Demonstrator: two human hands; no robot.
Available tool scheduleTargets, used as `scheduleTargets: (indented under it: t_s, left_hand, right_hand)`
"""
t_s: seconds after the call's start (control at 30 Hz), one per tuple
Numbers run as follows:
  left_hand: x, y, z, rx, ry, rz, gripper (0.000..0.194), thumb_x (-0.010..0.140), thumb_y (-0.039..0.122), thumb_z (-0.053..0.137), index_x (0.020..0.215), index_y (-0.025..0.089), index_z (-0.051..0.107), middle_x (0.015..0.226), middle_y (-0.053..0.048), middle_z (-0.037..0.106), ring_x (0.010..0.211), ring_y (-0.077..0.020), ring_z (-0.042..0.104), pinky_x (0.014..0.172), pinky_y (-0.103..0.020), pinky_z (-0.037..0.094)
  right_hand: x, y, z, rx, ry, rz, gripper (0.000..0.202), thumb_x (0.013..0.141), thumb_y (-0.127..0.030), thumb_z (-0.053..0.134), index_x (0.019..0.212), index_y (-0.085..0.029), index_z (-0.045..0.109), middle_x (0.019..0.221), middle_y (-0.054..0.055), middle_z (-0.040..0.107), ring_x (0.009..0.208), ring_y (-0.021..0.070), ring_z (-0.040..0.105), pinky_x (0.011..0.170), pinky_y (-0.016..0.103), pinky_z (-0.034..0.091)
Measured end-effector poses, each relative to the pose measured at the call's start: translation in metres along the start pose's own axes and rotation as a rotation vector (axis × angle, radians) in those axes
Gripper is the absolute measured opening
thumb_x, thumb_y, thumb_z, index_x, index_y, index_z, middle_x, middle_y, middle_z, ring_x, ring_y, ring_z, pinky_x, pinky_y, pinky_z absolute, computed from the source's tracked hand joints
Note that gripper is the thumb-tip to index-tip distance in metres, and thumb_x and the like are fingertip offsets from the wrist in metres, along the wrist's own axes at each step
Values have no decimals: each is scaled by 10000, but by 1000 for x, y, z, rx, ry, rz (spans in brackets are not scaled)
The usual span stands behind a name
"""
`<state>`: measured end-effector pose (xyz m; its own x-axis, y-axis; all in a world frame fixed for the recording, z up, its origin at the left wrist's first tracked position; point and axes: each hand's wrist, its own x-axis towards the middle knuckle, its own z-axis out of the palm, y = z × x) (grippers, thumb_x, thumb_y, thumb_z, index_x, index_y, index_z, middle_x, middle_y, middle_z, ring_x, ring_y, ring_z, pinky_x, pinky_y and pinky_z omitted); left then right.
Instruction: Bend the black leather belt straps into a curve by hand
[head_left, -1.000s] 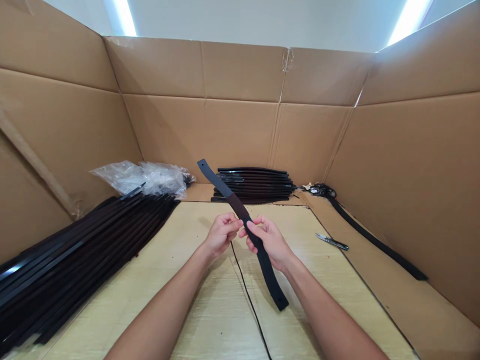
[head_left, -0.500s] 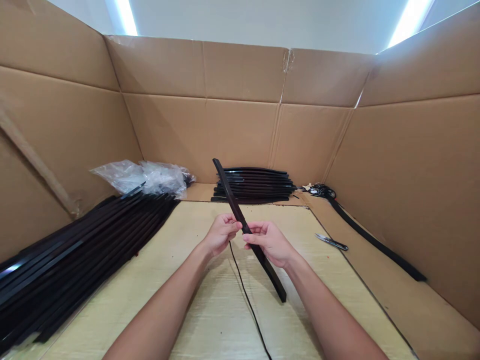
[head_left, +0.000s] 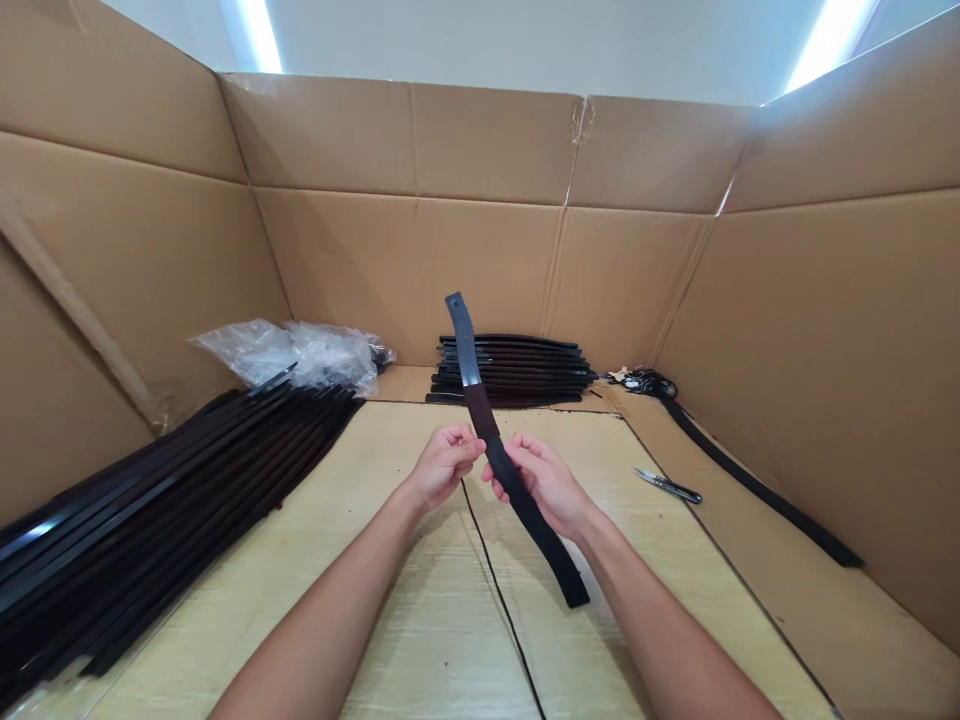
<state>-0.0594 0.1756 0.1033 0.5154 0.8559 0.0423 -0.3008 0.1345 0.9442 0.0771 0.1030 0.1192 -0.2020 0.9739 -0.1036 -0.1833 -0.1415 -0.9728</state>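
A flat, slightly curved black strip (head_left: 536, 520) is held tilted above the board, its far end glossy with a small hole. Below that glossy end comes a dark brownish section, then matt black down to the near end. My right hand (head_left: 546, 482) is closed on the strip from the right, near its middle. At the strip's left edge, my left hand (head_left: 444, 468) is closed in a pinch, its thumb touching the strip. A thin black cord (head_left: 491, 572) runs from under my left fingers toward the front edge of the view.
Long black strips (head_left: 195, 490) are heaped at the left, with clear plastic bags (head_left: 300, 350) behind. Another stack of black strips (head_left: 517, 368) lies at the back. Small snips (head_left: 667, 485), a single strip (head_left: 757, 485) and a tangled cord bundle (head_left: 649, 382) are at right. Cardboard walls (head_left: 480, 260) surround the board.
The strip has been turned about its length, so its broad face with the holed end shows instead of its narrow edge. Both hands stay nearly in place; my right fingers have shifted around it.
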Motion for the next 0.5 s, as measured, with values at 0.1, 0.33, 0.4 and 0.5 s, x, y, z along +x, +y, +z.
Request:
scheduleTargets:
  t_s: [0.1, 0.33, 0.4, 0.5]
  left_hand:
    - [0, 1, 3, -16, 47, 10, 580, 418, 403, 811, 584, 136, 324, 385, 115, 246, 338, 57, 188, 402, -124, 70]
    - [-1, 2, 10, 29, 90, 5, 604, 338, 416, 839, 684, 112, 449, 429, 99, 391, 340, 61, 227, 400, -126, 63]
    - [-1, 3, 10, 25, 74, -1, 628, 306, 404, 851, 703, 103, 468, 452, 94, 416, 344, 65, 233, 402, -126, 63]
    - [-2, 2, 9, 10, 58, -7, 616, 323, 413, 845, 687, 100, 459, 440, 102, 368, 351, 72, 219, 411, -129, 56]
  right_hand:
    - [2, 1, 0, 64, 27, -6, 579, 599, -523, 603, 934, -147, 319, 908, 37, 667, 560, -31, 553, 539, 79, 421]
    - [6, 4, -3, 93, 109, -34, 754, 474, -405, 752, 1097, -167, 401, 704, -31, 625, 537, -35, 542, 560, 95, 436]
    - [6, 4, -2, 60, 100, -35, 799, 448, -384, 772, 1141, -196, 421, 675, -58, 594, 515, -43, 531, 549, 95, 434]
    - [6, 4, 0, 30, 80, -27, 709, 467, -396, 758, 1080, -159, 493, 723, -57, 591, 530, -83, 510, 582, 118, 488]
